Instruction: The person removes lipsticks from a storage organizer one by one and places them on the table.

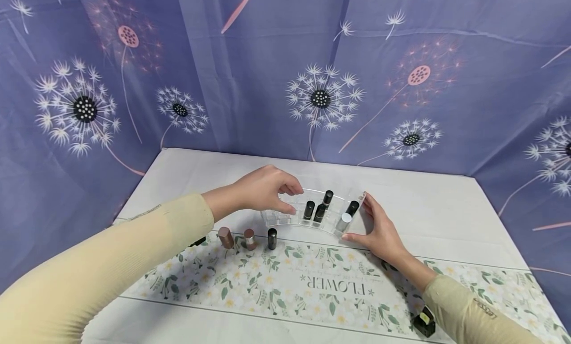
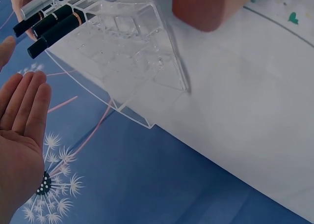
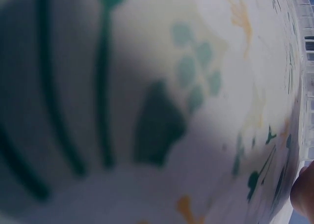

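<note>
Cream cloth covers both arms. The left sleeve [image 1: 134,250] passes above a small black object [image 1: 198,242] and hides most of it, so that arm is best kept raised. Close beside the right sleeve [image 1: 464,307] sits a black-and-yellow item [image 1: 425,322], near enough to be nudged if the arm swings.

Farther on, a flower-printed band [image 1: 330,264] crosses the white table [image 1: 419,215]. Along its far edge stand a brown tube [image 1: 226,238], a brown-and-silver tube [image 1: 250,239] and a black tube [image 1: 272,239]; a low sweep of the left arm could knock them over.

Just beyond, on the table, is the curved clear rack [image 1: 281,218], with four black tubes [image 1: 309,210] and a silver-topped tube [image 1: 344,222] in its middle and right parts. The right hand [image 1: 379,230] grips its right end, thumb in front and fingers behind. The left hand [image 1: 263,188] hangs over the left part, thumb and fingers spread apart, holding nothing; whether a fingertip touches the plastic cannot be told. The step seems to be handling the rack: a light, steady hold should keep it from sliding, and the left fingers should stay off the loaded slots.

Behind everything hangs a blue-purple curtain [image 1: 250,86], out of the way.
</note>
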### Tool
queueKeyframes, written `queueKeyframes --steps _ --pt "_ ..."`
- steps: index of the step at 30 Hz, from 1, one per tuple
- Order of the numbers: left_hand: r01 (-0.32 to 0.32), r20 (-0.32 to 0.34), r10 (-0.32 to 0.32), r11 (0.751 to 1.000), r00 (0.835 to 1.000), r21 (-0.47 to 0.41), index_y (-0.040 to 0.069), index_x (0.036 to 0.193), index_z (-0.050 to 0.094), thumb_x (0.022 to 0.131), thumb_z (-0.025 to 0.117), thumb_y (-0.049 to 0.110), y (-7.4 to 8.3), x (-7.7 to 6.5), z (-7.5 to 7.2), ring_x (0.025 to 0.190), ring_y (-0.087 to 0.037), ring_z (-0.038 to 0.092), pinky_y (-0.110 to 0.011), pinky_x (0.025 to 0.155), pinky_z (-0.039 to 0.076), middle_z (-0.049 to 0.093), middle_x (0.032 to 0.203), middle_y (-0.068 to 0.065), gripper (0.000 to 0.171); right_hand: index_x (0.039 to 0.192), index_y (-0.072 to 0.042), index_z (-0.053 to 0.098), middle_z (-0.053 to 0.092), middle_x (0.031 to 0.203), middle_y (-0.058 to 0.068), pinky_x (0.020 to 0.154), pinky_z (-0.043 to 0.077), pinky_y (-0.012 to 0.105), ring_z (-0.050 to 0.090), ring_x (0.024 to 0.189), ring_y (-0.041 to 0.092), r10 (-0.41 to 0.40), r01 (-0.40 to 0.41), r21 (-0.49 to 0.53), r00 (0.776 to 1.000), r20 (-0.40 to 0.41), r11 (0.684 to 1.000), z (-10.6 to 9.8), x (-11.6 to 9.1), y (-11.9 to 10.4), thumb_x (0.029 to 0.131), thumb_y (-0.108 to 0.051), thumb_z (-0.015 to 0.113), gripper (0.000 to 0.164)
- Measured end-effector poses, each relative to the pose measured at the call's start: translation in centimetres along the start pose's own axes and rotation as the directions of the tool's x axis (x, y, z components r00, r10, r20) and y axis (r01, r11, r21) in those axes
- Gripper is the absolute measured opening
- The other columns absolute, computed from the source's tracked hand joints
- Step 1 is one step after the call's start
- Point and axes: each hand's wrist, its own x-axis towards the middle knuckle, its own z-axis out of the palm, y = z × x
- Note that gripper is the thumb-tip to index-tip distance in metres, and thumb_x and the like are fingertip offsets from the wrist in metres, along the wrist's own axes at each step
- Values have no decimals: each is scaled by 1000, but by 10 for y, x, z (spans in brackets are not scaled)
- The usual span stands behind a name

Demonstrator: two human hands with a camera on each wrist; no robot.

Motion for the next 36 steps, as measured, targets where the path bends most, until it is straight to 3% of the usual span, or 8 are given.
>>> queueKeyframes --steps 20,36 --pt "29 62 -33 998 998 57 12 127 77 88 91 27 2 21 4 115 -15 74 -29 102 58 77 127 0 44 171 -3 10 33 168 29 124 35 60 37 152 48 4 -4 6 1000 3 1000 0 0 1 79 -31 98 130" --pt "58 118 -63 997 991 45 10 132 75 87 92 26 -4 36 15 118 -18 73 -30 104 57 76 131 -4 50 171 -4 11 35 167 28 124 35 60 38 152 47 6 -6 4 1000 -4 1000 1 2 3 78 -30 99 131"
